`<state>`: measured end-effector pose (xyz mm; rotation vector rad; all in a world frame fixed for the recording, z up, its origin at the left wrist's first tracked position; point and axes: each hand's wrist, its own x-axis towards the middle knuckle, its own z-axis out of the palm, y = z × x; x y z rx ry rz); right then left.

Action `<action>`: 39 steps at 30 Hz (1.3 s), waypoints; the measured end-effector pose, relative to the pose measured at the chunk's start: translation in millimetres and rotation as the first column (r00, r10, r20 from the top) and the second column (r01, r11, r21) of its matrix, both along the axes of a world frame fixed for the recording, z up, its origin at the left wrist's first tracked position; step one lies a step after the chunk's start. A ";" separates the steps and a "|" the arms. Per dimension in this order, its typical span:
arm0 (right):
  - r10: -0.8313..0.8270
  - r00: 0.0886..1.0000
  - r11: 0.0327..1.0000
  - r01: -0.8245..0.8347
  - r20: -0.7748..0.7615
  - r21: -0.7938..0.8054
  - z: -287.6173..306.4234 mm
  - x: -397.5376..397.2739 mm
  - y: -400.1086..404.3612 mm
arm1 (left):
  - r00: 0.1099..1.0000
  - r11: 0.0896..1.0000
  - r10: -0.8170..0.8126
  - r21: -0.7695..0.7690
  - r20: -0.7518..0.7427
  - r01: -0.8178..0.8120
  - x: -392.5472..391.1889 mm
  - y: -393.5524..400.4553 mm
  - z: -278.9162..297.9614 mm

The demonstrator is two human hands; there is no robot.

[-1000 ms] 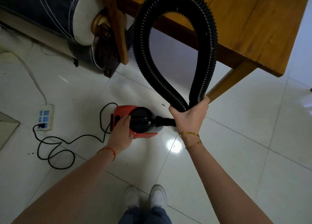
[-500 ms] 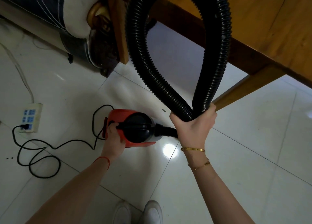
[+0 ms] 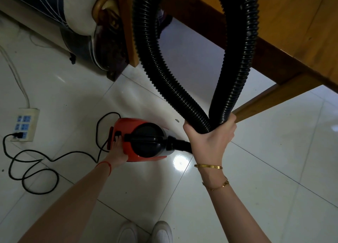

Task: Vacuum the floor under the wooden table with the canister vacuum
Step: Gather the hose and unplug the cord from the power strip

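Observation:
A small red and black canister vacuum [image 3: 144, 139] sits on the white tiled floor in the middle of the view. My left hand [image 3: 117, 150] rests on its rear end, fingers touching the black button area. My right hand [image 3: 210, 138] is closed around two folded strands of the black ribbed hose [image 3: 157, 63], which loops upward out of the frame. The hose's end joins the vacuum's front just left of my right hand. The wooden table [image 3: 292, 32] fills the upper right, with one leg [image 3: 270, 100] behind my right hand.
A white power strip [image 3: 24, 124] lies on the floor at left, with the vacuum's black cord [image 3: 36, 171] coiled from it. A dark carved sofa end [image 3: 102, 41] stands beside the table's far leg [image 3: 128, 26]. My white shoes [image 3: 146, 231] show at the bottom.
My left hand slid from the top of the vacuum to its rear button area. The view dipped closer, so the hose loop now runs out of frame. My right hand kept its grip.

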<state>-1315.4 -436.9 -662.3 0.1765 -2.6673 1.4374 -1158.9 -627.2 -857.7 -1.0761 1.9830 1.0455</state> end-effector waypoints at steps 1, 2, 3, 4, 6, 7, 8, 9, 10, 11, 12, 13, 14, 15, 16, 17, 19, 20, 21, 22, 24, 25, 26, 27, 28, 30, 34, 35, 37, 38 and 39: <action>-0.002 1.000 1.000 0.002 0.005 0.002 0.4 0.8 0.4 | 1.000 1.000 0.009 0.010 -0.007 -0.009 0.7 0.3 -2.1; -0.002 1.000 1.000 0.002 0.002 0.003 0.0 1.3 0.9 | 1.000 1.000 0.023 0.018 -0.018 -0.022 0.9 0.3 -3.7; 0.002 1.000 1.000 -0.002 -0.005 0.004 0.3 1.5 1.6 | 0.999 0.999 0.031 0.018 -0.023 -0.031 1.4 -0.2 -5.3; 0.003 1.000 1.000 -0.003 -0.010 0.008 0.2 1.4 2.2 | 0.999 0.999 0.035 0.009 -0.027 -0.035 1.8 -0.9 -7.2; 0.006 1.000 1.000 -0.006 -0.001 0.014 1.5 0.2 2.0 | 0.999 0.999 0.043 -0.004 -0.030 -0.044 1.1 -2.2 -5.9; 0.000 1.000 1.000 0.000 0.013 0.013 2.1 -0.2 2.3 | 0.999 0.999 0.044 -0.002 -0.033 -0.044 1.2 -2.7 -4.8; -0.015 0.999 1.000 0.015 0.030 0.013 1.2 -0.9 3.3 | 0.999 0.999 0.043 0.008 -0.033 -0.043 2.0 -2.8 -4.0; -0.031 0.998 0.999 0.030 0.046 0.016 1.3 -0.8 3.8 | 0.999 0.999 0.037 0.018 -0.033 -0.036 3.7 -3.0 -4.1; -0.043 0.997 0.999 0.042 0.060 0.023 1.3 0.2 3.9 | 0.999 1.000 0.025 0.017 -0.036 -0.024 6.2 -3.5 -3.6; -0.047 0.997 0.999 0.045 0.069 0.031 1.9 1.0 3.7 | 0.999 1.000 0.013 0.009 -0.041 -0.013 8.8 -4.2 -4.3; -0.048 0.996 0.998 0.045 0.073 0.037 2.3 1.3 3.7 | 0.999 1.000 0.001 0.004 -0.051 -0.001 10.0 -5.2 -5.2; -0.049 0.996 0.998 0.046 0.076 0.038 3.6 1.3 4.0 | 0.998 1.000 -0.002 0.008 -0.063 0.002 10.2 -6.0 -4.5; -0.052 0.996 0.998 0.049 0.078 0.037 4.4 1.1 4.5 | 0.997 1.000 0.003 0.013 -0.082 -0.002 10.5 -6.5 -2.8; -0.052 0.996 0.998 0.050 0.078 0.037 5.7 0.4 4.8 | 0.993 1.000 0.012 0.012 -0.117 -0.011 10.7 -6.0 -0.2; -0.053 0.995 0.998 0.050 0.079 0.039 6.8 -0.6 5.4 | 0.987 1.000 0.023 0.005 -0.162 -0.022 10.6 -4.3 3.9; -0.055 0.995 0.998 0.051 0.083 0.046 8.1 -1.2 5.8 | 0.977 0.999 0.036 -0.001 -0.212 -0.037 10.7 -1.5 8.5; -0.057 0.994 0.997 0.051 0.098 0.061 9.8 -1.8 7.3 | 0.948 0.995 0.087 -0.016 -0.305 -0.096 10.8 9.1 22.5; -0.056 0.992 0.997 0.049 0.110 0.065 10.4 -1.8 8.2 | 0.931 0.992 0.097 -0.038 -0.351 -0.118 10.5 15.2 29.7; -0.049 0.991 0.997 0.041 0.125 0.064 11.1 -1.9 9.1 | 0.913 0.990 0.079 -0.074 -0.401 -0.118 9.4 20.6 35.9; -0.036 0.990 0.998 0.029 0.138 0.051 11.9 -1.6 10.0 | 0.895 0.989 0.020 -0.124 -0.445 -0.084 6.6 24.8 41.6; -0.002 0.986 1.000 0.004 0.168 -0.016 14.4 -0.9 11.7 | 0.861 0.962 -0.184 -0.265 -0.473 0.059 -1.8 29.8 51.3; 0.014 0.982 0.999 -0.004 0.187 -0.051 16.5 -0.6 12.6 | 0.846 0.934 -0.286 -0.329 -0.451 0.140 -7.7 31.0 55.2; 0.028 0.979 0.997 -0.013 0.203 -0.072 18.0 -0.3 13.6 | 0.835 0.905 -0.364 -0.368 -0.414 0.212 -14.1 32.2 59.2; 0.040 0.977 0.996 -0.023 0.208 -0.081 19.0 -0.1 14.5 | 0.830 0.883 -0.416 -0.382 -0.370 0.272 -20.6 33.1 62.0; 0.049 0.977 0.996 -0.031 0.206 -0.087 19.6 0.3 15.4 | 0.829 0.864 -0.455 -0.386 -0.325 0.323 -27.0 34.0 64.4; 0.060 0.977 0.993 -0.038 0.205 -0.109 20.2 0.6 16.5 | 0.815 0.816 -0.528 -0.407 -0.237 0.410 -39.4 34.4 67.5; 0.091 0.977 0.987 -0.062 0.192 -0.151 20.2 -2.6 18.3 | 0.756 0.683 -0.651 -0.491 -0.072 0.541 -56.1 31.3 65.1; 0.101 0.977 0.985 -0.071 0.189 -0.160 20.6 -3.7 18.9 | 0.738 0.656 -0.674 -0.491 -0.037 0.574 -57.9 30.6 63.5; 0.119 0.976 0.981 -0.086 0.185 -0.176 21.1 -6.4 20.1 | 0.716 0.621 -0.699 -0.488 0.009 0.613 -60.7 30.5 60.3; 0.127 0.975 0.979 -0.093 0.185 -0.179 20.7 -7.4 20.7 | 0.714 0.618 -0.699 -0.482 0.024 0.621 -61.7 31.1 58.7; 0.133 0.974 0.979 -0.099 0.185 -0.178 20.1 -7.9 21.4 | 0.715 0.617 -0.698 -0.475 0.037 0.627 -62.5 32.2 57.2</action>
